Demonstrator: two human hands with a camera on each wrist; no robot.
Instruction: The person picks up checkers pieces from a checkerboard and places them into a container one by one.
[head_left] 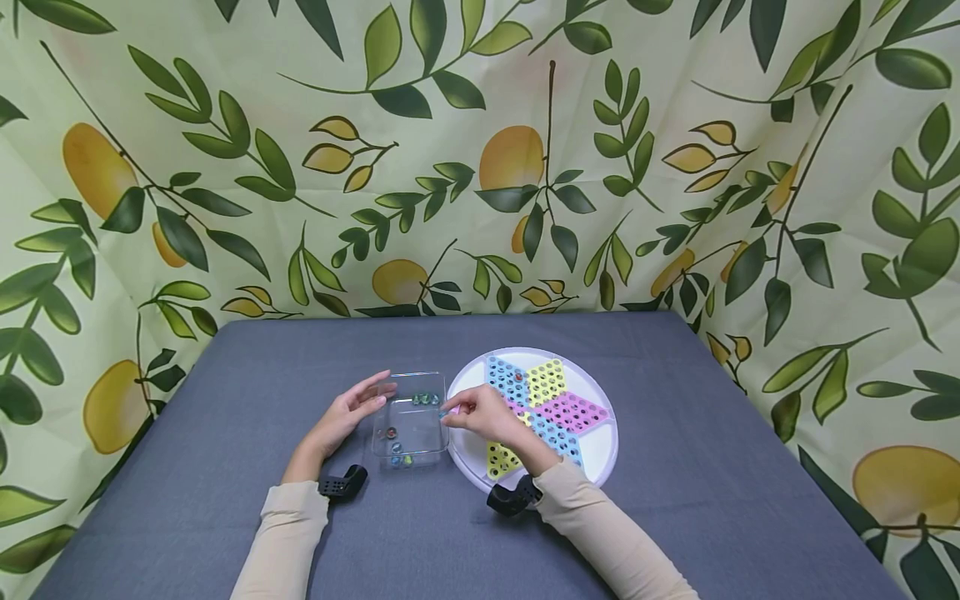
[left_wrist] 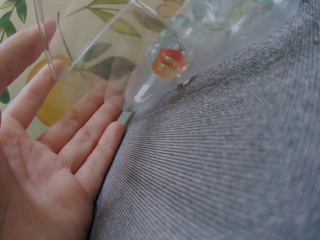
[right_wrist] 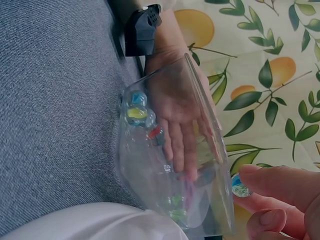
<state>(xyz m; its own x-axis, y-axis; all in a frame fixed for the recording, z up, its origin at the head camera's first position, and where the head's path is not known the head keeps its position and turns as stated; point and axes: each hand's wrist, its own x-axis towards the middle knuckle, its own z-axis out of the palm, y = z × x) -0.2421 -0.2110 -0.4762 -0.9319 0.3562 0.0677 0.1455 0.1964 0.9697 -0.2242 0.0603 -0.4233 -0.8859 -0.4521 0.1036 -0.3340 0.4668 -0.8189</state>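
A clear plastic box stands on the table with several glass marbles in it, among them a red-swirled marble. My left hand rests against the box's left side, its fingers fairly straight. Over the box's right rim, my right hand pinches a blue-and-white marble between thumb and finger. Right of the box lies a round white Chinese checkers board with a blue, yellow and pink star of holes. One reddish marble sits in its upper blue point. My right forearm hides part of the board.
A grey cloth covers the table. Behind it and at both sides hangs a leaf-and-fruit patterned curtain. The board's left edge lies close to the box. A black band is on each wrist.
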